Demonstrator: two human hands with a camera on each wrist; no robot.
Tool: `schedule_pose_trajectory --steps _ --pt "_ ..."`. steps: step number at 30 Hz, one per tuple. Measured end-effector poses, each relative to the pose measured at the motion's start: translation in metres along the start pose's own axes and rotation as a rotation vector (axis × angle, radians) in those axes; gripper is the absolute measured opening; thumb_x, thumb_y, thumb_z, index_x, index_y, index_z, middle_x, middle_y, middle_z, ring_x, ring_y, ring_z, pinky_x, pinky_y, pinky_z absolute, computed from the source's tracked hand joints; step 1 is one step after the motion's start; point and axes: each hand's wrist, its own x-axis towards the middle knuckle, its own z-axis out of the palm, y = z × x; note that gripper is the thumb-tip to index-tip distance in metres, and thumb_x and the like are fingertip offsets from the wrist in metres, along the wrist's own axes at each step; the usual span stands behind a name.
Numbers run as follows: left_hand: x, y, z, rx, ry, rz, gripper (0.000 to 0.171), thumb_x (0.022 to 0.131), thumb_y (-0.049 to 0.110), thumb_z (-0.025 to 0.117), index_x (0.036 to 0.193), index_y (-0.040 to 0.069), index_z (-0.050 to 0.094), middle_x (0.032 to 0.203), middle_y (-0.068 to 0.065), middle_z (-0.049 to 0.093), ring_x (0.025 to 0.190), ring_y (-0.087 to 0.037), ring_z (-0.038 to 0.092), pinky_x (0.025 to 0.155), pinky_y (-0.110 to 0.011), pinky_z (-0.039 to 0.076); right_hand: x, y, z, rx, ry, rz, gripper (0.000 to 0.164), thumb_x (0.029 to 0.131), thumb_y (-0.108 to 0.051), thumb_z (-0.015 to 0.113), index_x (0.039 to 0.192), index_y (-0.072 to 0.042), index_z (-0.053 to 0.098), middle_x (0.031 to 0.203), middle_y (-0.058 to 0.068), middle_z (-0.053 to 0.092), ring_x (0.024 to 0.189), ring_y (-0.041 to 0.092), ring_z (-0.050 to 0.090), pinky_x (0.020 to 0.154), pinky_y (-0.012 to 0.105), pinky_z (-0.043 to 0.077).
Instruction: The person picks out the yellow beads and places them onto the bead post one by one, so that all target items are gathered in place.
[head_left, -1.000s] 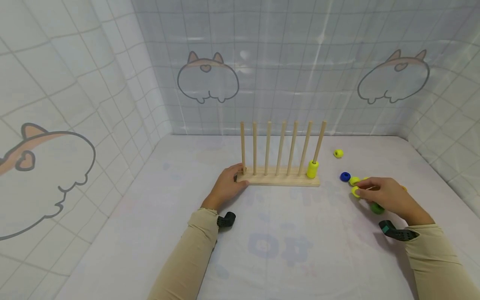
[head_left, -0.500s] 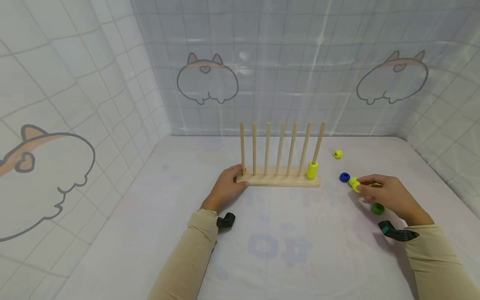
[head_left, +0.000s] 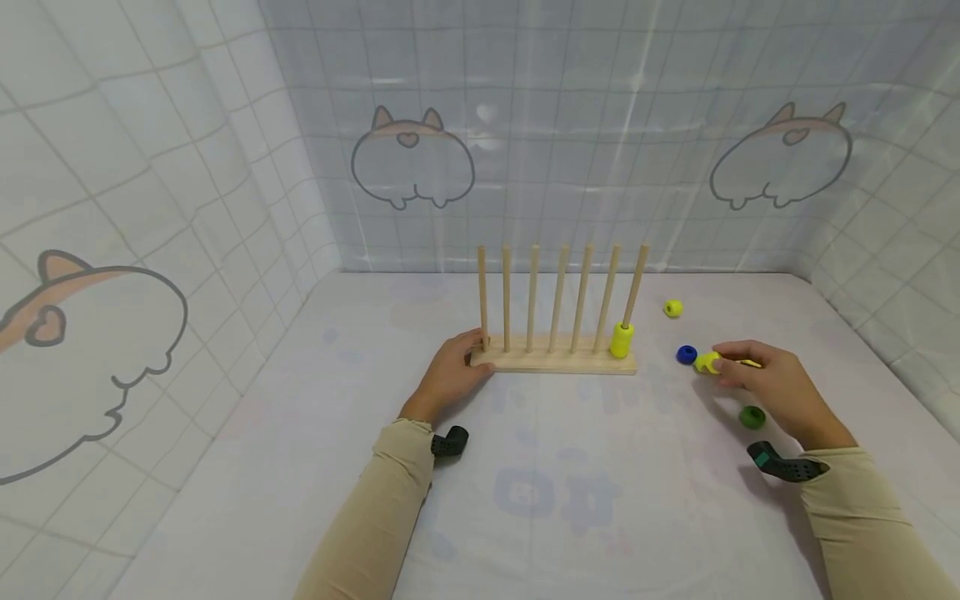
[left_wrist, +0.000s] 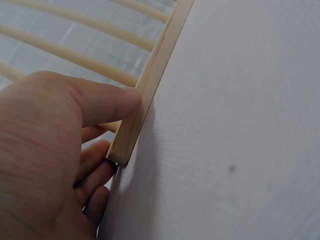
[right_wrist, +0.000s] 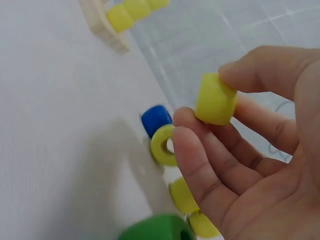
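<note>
A wooden peg rack (head_left: 555,360) with several upright pegs stands on the table. My left hand (head_left: 450,371) grips the base's left end; in the left wrist view the thumb (left_wrist: 117,102) presses on the base's edge, other fingers behind. Yellow beads (head_left: 621,340) are stacked on the rightmost peg. My right hand (head_left: 772,383) pinches a yellow bead (right_wrist: 216,100) between thumb and fingers, above the table right of the rack. Below it lie a blue bead (right_wrist: 156,120), a yellow bead (right_wrist: 159,146) beside it, and more yellow beads (right_wrist: 184,195) partly hidden by the fingers.
A green bead (head_left: 752,417) lies near the right wrist. Another yellow bead (head_left: 672,308) sits farther back, right of the rack. A white tile-patterned sheet (head_left: 555,150) rises behind the table, with more at both sides.
My right hand has picked up the yellow bead and moved slightly back with it, uncovering more of the green bead. The left hand keeps its hold on the rack.
</note>
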Motion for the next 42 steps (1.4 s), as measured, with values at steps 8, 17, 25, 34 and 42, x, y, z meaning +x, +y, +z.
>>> schedule_pose_trajectory --steps 8,17,25,34,42 --pt "0.0 -0.001 0.0 0.017 -0.001 -0.009 0.06 0.091 0.02 0.07 0.146 0.005 0.052 0.153 -0.01 0.045 0.144 -0.03 0.035 0.118 -0.043 0.026 -0.001 -0.002 0.003 0.319 0.026 -0.083 0.054 0.099 -0.028 0.065 0.137 0.007 0.05 0.121 -0.005 0.059 0.097 0.008 0.068 0.083 0.021 0.056" --pt "0.0 0.001 0.0 0.011 -0.006 -0.004 0.058 0.091 0.019 0.071 0.144 0.005 0.054 0.153 -0.01 0.046 0.144 -0.029 0.035 0.118 -0.042 0.027 0.0 -0.002 0.005 0.534 0.044 -0.13 0.055 0.097 -0.017 0.069 0.134 0.017 0.046 0.112 -0.006 0.065 0.095 0.005 0.067 0.08 0.022 0.057" --pt "0.0 0.001 0.0 0.012 -0.005 -0.007 0.057 0.091 0.019 0.07 0.144 0.006 0.054 0.153 -0.009 0.046 0.144 -0.028 0.036 0.118 -0.042 0.027 0.0 -0.004 0.007 0.59 0.026 -0.145 0.048 0.096 -0.015 0.07 0.13 0.014 0.052 0.107 -0.001 0.069 0.091 0.012 0.07 0.078 0.024 0.058" --pt "-0.001 0.002 -0.002 -0.005 -0.008 -0.001 0.058 0.091 0.018 0.071 0.145 0.005 0.053 0.153 -0.01 0.045 0.144 -0.029 0.035 0.118 -0.043 0.027 0.0 -0.006 0.009 0.607 0.022 -0.123 0.038 0.095 -0.016 0.071 0.125 0.004 0.061 0.107 -0.001 0.07 0.093 0.011 0.071 0.078 0.023 0.058" --pt "0.0 0.001 -0.001 -0.002 -0.011 0.0 0.059 0.091 0.018 0.07 0.145 0.005 0.053 0.153 -0.011 0.044 0.144 -0.03 0.035 0.118 -0.044 0.028 0.001 -0.008 0.012 0.676 -0.001 -0.152 0.026 0.095 -0.011 0.07 0.12 -0.006 0.068 0.109 0.0 0.069 0.095 0.012 0.07 0.081 0.023 0.057"
